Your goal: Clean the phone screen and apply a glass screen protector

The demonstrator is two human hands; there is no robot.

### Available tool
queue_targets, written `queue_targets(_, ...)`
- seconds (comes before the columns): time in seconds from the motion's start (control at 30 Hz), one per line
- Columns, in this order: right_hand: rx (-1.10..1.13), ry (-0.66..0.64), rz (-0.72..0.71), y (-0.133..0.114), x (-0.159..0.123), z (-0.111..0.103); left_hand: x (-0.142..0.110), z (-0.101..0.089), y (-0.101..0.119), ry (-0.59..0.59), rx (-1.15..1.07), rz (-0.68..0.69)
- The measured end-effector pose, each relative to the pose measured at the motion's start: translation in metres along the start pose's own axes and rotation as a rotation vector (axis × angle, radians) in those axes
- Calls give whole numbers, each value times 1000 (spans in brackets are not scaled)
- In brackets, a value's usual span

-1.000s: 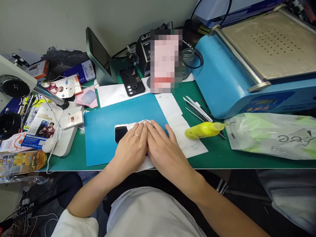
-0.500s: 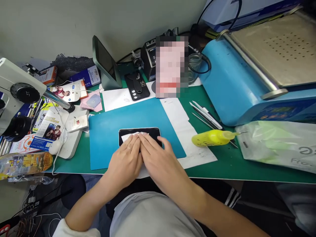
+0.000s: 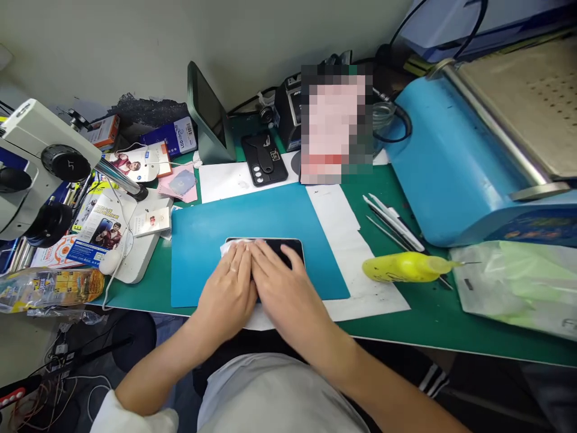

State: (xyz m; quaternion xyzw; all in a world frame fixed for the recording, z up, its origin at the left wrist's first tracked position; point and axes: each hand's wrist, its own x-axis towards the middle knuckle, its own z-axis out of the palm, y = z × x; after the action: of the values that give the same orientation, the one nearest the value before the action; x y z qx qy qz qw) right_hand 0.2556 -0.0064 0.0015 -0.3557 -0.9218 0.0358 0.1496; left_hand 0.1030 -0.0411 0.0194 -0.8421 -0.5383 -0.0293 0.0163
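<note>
One green tabletop spreads beneath and around the fingers. Beyond them to the right sits a blue machine topped by a metal plate with holes; well apart to their left stands a white microscope. A blue mat lies directly below the fingers, stretching out past them on the left. Well to the right of the fingers rests a pale plastic bag. Nearer them, on the same side, a yellow bottle lies down with its thin nozzle toward the bag.

Two hands meet side by side — the left hand and the right hand — fingers extended, the right thumb spread away. Right beneath the fingers, on the mat, is a dark-screened phone, partly covered. A folded white cloth lies between it and the left fingertips — whether they pinch it or only press, I cannot tell.
</note>
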Motion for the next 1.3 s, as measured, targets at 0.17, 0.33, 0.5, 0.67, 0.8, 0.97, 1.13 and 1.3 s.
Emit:
queue_targets(0.17,32,-84,-26,-2,10,-5,-7,2,0,19,5,-83)
queue_targets(0.33,118,-109,-100,3,8,-9,-14,1,11,-21,1,-170)
queue_targets(0.5,64,-55,-49,-6,10,-3,-17,2,10,-58,4,-199)
queue_targets(0.67,29,7,-45,-17,-2,-5,-26,1,18,-36,9,-157)
queue_targets(0.8,27,-42,-36,7,-8,-9,-14,-4,14,-51,-62,-104)
queue_targets(0.97,29,36,-104,47,-13,-1,0,-5,1,-102,-153,5)
queue_targets(1.13,-30,63,-91,49,-20,2,-4,0,-1,-97,-178,29)
queue_targets(1.3,-26,36,-127,43,-33,-3,-10,2,2,-97,-231,67)
